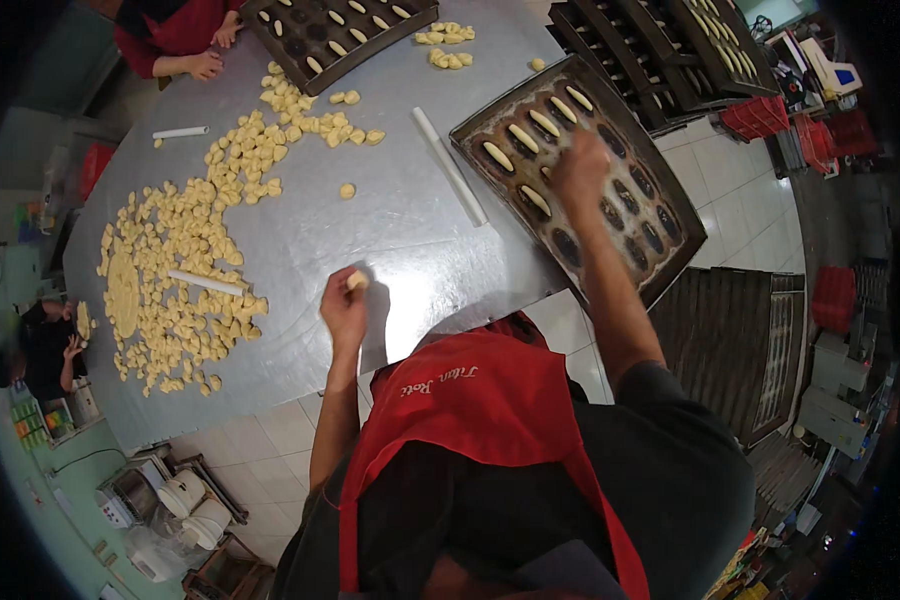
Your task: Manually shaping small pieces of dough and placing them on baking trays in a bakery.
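Observation:
My left hand [342,310] grips a small pale dough piece [356,281] just over the steel table [310,230]. My right hand [580,172] is over the dark moulded tray [670,230] on the table's right side, fingers bunched and slightly blurred; whatever they hold is hidden. Several long dough strips [525,138] lie in the upper and left moulds of that tray, beside bare ones. A white rolling rod [448,165] lies along the tray's left. Many small dough pieces [180,240] cover the left part of the table, with another rod [204,281] among them.
A co-worker's hands [206,64] are at the far edge, near a second tray [340,35]. Another person [50,345] works at far left. Stacked trays [670,60] and red crates [751,118] stand upper right. Dark racks [715,350] are to my right.

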A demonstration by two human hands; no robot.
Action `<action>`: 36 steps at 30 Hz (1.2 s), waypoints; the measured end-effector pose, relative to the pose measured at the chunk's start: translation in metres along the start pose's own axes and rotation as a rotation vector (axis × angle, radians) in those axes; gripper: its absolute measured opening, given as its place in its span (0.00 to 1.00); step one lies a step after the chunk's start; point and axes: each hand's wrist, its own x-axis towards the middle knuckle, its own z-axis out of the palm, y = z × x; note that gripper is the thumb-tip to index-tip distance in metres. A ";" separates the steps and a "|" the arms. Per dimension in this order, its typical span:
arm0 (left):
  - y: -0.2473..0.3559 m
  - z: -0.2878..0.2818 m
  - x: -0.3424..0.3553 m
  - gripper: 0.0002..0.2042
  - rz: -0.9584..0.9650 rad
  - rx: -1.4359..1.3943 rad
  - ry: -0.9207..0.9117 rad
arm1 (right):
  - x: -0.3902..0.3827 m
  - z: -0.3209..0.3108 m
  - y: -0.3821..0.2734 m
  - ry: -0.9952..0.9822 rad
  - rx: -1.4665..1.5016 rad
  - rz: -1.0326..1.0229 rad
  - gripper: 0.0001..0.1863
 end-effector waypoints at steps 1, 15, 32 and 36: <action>0.002 0.019 0.008 0.17 0.012 -0.055 -0.068 | -0.019 0.013 -0.034 -0.114 0.098 -0.043 0.26; 0.051 0.006 -0.008 0.35 0.588 0.961 -0.181 | -0.147 0.038 -0.162 -0.421 0.533 -0.519 0.16; -0.003 0.002 -0.043 0.34 0.696 0.831 -0.406 | -0.147 0.043 -0.181 -0.539 0.540 -0.055 0.21; 0.017 0.020 -0.014 0.29 0.467 0.703 -0.256 | -0.131 0.042 -0.210 -0.433 0.253 -0.324 0.22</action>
